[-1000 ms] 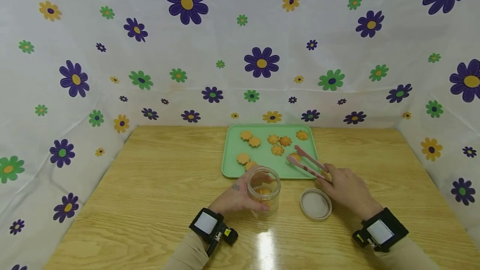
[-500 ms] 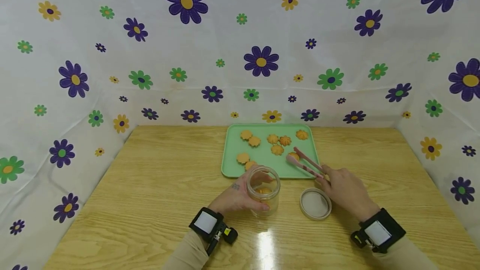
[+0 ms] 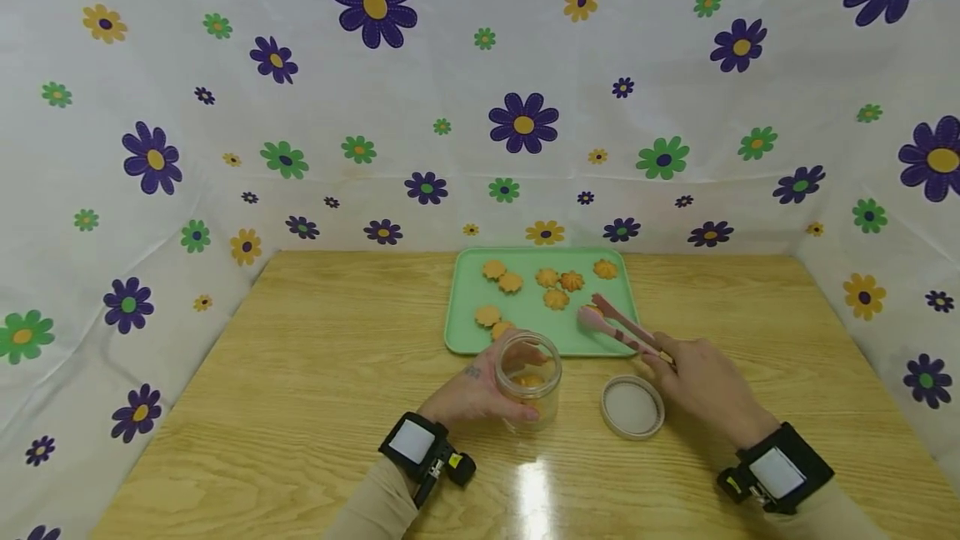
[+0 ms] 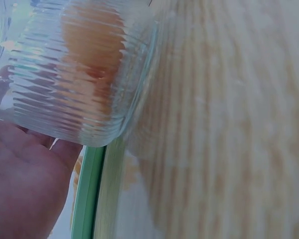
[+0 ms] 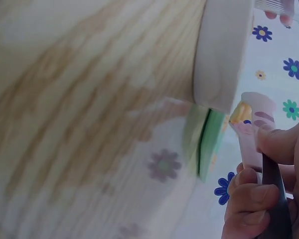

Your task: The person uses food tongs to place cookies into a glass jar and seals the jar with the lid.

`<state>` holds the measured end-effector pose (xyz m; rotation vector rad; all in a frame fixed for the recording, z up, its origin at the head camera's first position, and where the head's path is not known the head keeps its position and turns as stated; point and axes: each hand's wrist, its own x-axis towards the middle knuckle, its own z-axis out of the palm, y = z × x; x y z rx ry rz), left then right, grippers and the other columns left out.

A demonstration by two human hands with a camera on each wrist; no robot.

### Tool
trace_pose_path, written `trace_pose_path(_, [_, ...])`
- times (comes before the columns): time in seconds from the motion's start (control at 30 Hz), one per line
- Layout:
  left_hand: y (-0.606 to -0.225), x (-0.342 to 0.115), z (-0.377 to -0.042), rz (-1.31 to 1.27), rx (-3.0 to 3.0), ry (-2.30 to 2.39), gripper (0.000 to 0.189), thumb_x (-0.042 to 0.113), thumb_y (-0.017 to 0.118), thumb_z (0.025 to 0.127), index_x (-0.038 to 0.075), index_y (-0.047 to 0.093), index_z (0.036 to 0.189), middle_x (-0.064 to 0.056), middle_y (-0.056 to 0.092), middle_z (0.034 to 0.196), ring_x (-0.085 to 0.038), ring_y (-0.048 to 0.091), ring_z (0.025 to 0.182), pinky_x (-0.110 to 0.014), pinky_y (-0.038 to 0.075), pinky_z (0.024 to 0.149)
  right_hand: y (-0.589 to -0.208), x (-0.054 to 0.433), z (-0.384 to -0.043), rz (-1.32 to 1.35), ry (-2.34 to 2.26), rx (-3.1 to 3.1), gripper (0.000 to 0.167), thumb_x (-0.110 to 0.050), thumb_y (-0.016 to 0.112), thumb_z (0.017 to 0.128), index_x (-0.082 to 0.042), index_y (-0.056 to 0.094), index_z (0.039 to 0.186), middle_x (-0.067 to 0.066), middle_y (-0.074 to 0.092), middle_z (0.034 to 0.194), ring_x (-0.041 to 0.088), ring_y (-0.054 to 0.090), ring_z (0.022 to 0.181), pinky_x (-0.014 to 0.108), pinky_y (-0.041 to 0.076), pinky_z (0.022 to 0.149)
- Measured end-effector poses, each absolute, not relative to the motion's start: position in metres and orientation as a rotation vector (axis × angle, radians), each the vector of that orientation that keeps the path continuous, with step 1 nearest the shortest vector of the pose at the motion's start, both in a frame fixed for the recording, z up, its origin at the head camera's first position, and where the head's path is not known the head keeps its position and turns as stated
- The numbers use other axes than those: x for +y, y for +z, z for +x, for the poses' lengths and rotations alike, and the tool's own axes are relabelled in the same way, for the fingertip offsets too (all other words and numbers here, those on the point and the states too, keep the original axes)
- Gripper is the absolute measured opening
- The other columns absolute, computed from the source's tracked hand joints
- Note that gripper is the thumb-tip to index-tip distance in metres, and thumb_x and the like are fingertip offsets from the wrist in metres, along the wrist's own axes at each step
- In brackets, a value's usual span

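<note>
My left hand (image 3: 474,392) grips a clear glass jar (image 3: 546,412) with its mouth up, thumb on the near side. Inside lies a golden cookie (image 3: 529,380); the left wrist view shows its orange-brown shape through the ribbed glass (image 4: 35,94). My right hand (image 3: 708,383) holds pink tongs (image 3: 619,337) that reach over the right front part of the green tray (image 3: 517,346). Between the tong heads sits a cookie (image 5: 241,113), mostly hidden by them in the head view. Thumb and curled fingers wrap the tong handles in the right wrist view.
Several flower-shaped cookies (image 3: 556,299) lie spread on the tray. A round whitish lid (image 3: 632,407) rests on the wooden table (image 3: 337,357) between jar and right hand. A white flowered cloth (image 3: 450,65) rises behind and at both sides.
The tong heads have drawn closer together around the cookie. My right hand has shifted slightly right and toward me. The left hand and jar have stayed put.
</note>
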<state>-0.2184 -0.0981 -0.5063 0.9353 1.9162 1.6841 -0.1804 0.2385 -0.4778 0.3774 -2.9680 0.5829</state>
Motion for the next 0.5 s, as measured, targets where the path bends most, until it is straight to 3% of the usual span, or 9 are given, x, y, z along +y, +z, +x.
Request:
trace_pose_path(0.3, [-0.503,-0.098,-0.218,0.931,1.921,1.680,0.084,0.010,0.090,0.077,0.026,0.043,0.145,-0.010,0.056,0.142,-0.022,0.048,0.138,-0.049,0.039,0.115,-0.467,0.243,-0.180,0.344,0.630,-2.968,0.039,-0.030,0.058,0.105,0.000,0.067,0.128,-0.001,0.043,0.060,0.011,0.037,0.049,0.024,0.028,0.044])
trace_pose_path(0.5, [-0.503,-0.098,-0.217,0.917,1.917,1.687,0.083,0.009,0.089,0.078,0.027,0.043,0.145,-0.012,0.055,0.143,-0.022,0.048,0.138,-0.050,0.040,0.115,-0.458,0.243,-0.181,0.334,0.626,-2.976,0.050,-0.032,0.058,0.105,0.006,0.060,0.137,-0.001,0.042,0.062,0.011,0.037,0.050,0.024,0.027,0.045])
